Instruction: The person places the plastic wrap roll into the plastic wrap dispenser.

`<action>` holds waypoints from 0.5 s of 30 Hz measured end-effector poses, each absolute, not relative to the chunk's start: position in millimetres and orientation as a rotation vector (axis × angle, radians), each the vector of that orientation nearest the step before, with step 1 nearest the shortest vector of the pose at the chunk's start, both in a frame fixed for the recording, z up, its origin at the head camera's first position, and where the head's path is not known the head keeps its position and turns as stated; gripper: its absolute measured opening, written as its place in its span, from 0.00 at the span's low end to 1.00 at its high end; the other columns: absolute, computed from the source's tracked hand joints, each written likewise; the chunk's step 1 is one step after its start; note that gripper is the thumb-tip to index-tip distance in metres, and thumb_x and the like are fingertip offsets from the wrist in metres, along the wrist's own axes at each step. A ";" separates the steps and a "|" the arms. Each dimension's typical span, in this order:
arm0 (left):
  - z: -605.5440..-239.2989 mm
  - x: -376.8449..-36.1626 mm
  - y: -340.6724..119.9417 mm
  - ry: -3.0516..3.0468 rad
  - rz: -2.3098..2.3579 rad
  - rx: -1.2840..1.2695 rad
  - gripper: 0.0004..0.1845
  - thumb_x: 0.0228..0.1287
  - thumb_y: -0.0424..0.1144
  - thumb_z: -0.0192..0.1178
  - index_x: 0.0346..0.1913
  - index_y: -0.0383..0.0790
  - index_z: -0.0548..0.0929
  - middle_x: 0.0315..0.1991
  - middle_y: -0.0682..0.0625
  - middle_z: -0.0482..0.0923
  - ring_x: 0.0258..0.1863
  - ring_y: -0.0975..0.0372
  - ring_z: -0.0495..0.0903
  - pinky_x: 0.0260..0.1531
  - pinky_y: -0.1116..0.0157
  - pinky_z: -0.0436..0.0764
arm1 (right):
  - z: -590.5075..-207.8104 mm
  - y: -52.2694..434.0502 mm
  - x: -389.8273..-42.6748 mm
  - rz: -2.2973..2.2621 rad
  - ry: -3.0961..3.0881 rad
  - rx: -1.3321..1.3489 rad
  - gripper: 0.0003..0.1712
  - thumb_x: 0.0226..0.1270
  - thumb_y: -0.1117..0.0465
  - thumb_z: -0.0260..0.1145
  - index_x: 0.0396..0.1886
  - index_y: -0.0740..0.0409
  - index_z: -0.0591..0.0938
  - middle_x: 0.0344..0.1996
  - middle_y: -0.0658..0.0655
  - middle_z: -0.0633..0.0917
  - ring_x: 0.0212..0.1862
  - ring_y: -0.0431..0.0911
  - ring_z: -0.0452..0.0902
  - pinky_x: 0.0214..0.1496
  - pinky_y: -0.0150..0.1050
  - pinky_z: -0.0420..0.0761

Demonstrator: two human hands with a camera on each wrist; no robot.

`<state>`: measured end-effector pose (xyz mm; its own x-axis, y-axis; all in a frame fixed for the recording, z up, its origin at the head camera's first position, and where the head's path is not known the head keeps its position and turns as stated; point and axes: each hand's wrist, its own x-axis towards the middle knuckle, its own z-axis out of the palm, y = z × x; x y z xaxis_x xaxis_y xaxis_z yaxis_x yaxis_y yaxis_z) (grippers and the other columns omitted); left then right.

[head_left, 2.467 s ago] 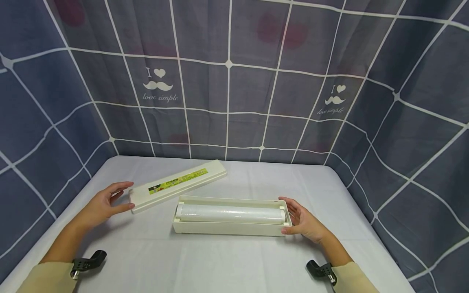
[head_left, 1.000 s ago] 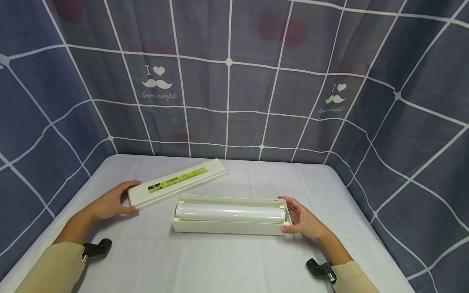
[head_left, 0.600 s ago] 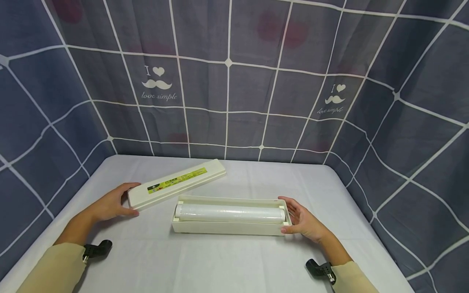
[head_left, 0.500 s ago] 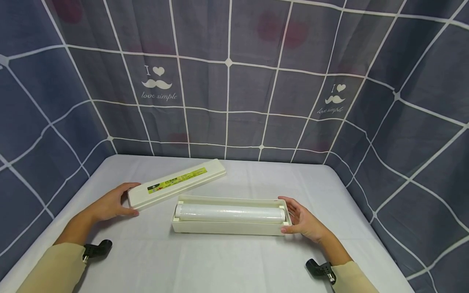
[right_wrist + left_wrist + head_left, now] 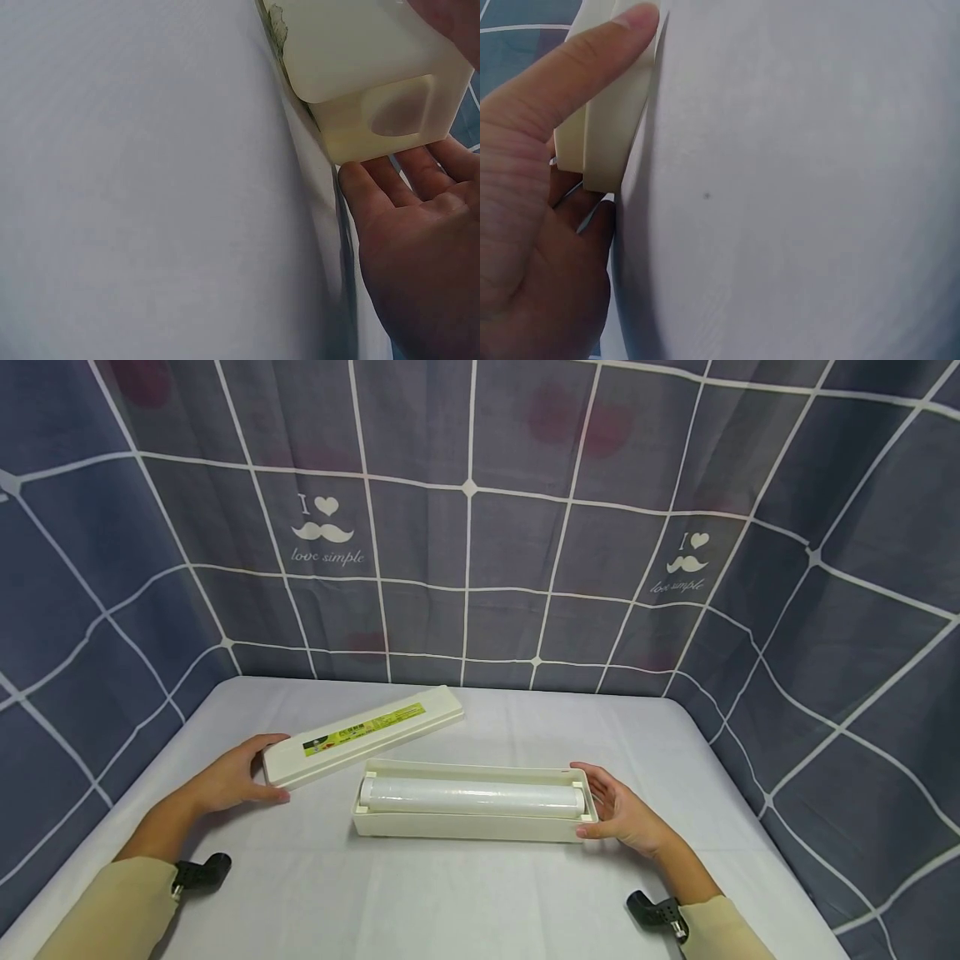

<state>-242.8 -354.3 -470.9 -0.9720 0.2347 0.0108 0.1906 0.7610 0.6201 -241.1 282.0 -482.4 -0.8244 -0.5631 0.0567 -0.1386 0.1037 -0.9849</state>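
A long cream plastic lid point(image 5: 296, 766) with a green and yellow label lies slantwise on the table, its far end pointing right. My left hand point(image 5: 225, 777) grips its near left end, the thumb along the front side and the fingers behind. In the left wrist view the thumb presses the lid's side point(image 5: 619, 127). In front of it sits the matching open cling film box point(image 5: 465, 827), with a shiny white roll point(image 5: 472, 797) lying inside. My right hand point(image 5: 630, 814) holds the box's right end between thumb and fingers. The right wrist view shows that end's rounded window point(image 5: 401, 109).
A white cloth covers the table point(image 5: 480, 893). Blue-grey checked curtains point(image 5: 420, 627) hang behind it and along both sides. A black wrist mount point(image 5: 202, 871) sits at the left sleeve, and a similar mount point(image 5: 652, 910) at the right.
My left hand has moved right and closed round the lid's left end, where earlier its fingers were spread just beside it. The lid, the box and my right hand look unmoved.
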 end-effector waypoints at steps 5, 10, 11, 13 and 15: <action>-472.4 -243.7 -353.9 2.904 0.978 0.318 0.58 0.44 0.53 0.83 0.75 0.32 0.63 0.67 0.34 0.70 0.59 0.46 0.74 0.53 0.66 0.75 | -481.5 281.9 -240.3 -1.774 2.055 -0.698 0.63 0.50 0.72 0.81 0.79 0.70 0.51 0.74 0.71 0.62 0.68 0.32 0.70 0.65 0.27 0.77; -470.9 -243.3 -351.9 2.917 0.988 0.322 0.56 0.44 0.51 0.83 0.73 0.31 0.65 0.65 0.33 0.71 0.57 0.47 0.74 0.48 0.75 0.72 | -481.7 282.0 -240.2 -1.767 2.070 -0.690 0.63 0.50 0.72 0.80 0.80 0.69 0.51 0.75 0.71 0.62 0.68 0.31 0.70 0.65 0.26 0.76; -470.5 -243.2 -351.3 2.917 0.991 0.326 0.56 0.45 0.51 0.83 0.73 0.30 0.65 0.65 0.33 0.71 0.58 0.46 0.74 0.48 0.76 0.71 | -481.8 282.0 -240.2 -1.766 2.074 -0.689 0.63 0.49 0.72 0.80 0.80 0.69 0.51 0.75 0.72 0.62 0.68 0.31 0.69 0.66 0.26 0.76; -470.2 -242.9 -350.5 2.923 0.992 0.323 0.56 0.44 0.51 0.84 0.72 0.30 0.66 0.65 0.33 0.71 0.58 0.46 0.74 0.47 0.79 0.69 | -481.8 282.0 -240.0 -1.765 2.081 -0.685 0.63 0.49 0.72 0.80 0.80 0.68 0.52 0.75 0.72 0.61 0.69 0.31 0.69 0.66 0.24 0.75; -470.2 -242.6 -350.1 2.927 0.992 0.327 0.55 0.44 0.51 0.84 0.71 0.30 0.66 0.65 0.32 0.71 0.58 0.46 0.74 0.46 0.81 0.68 | -482.1 282.1 -239.9 -1.763 2.088 -0.682 0.62 0.49 0.72 0.81 0.80 0.67 0.53 0.75 0.72 0.61 0.69 0.30 0.69 0.66 0.24 0.74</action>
